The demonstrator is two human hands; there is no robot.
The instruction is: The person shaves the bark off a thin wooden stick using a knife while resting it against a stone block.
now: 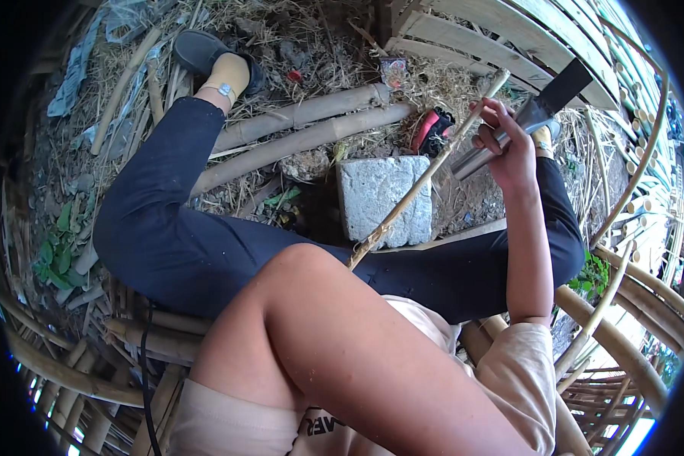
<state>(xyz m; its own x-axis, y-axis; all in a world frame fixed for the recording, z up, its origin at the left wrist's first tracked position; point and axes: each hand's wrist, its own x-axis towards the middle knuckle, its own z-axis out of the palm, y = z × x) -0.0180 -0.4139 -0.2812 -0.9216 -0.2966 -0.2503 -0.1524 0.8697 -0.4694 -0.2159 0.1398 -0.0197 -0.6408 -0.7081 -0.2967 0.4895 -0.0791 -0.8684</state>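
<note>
My right hand (pixel 508 144) is raised at the upper right, closed round the tubular steel handle (pixel 473 162) of a broad, dark-bladed chopping knife (pixel 566 83). The blade points up and to the right. A thin, pale brown stick (pixel 425 176) runs slantwise past its fingertips, which lie against or very near it; whether they grip the stick too, I cannot tell. The stick's lower end disappears behind my bent left arm (pixel 342 334). That forearm crosses the lower part of the picture and leaves it at the bottom right, so my left hand is out of sight.
Between my spread legs stands a pale stone block (pixel 384 199). Behind it lie bamboo poles (pixel 304 114), straw and a red and black object (pixel 432 131). A slatted wooden crate (pixel 501 34) is at the back right, cut bamboo (pixel 650 152) at the far right. Bamboo framing (pixel 76 380) surrounds me.
</note>
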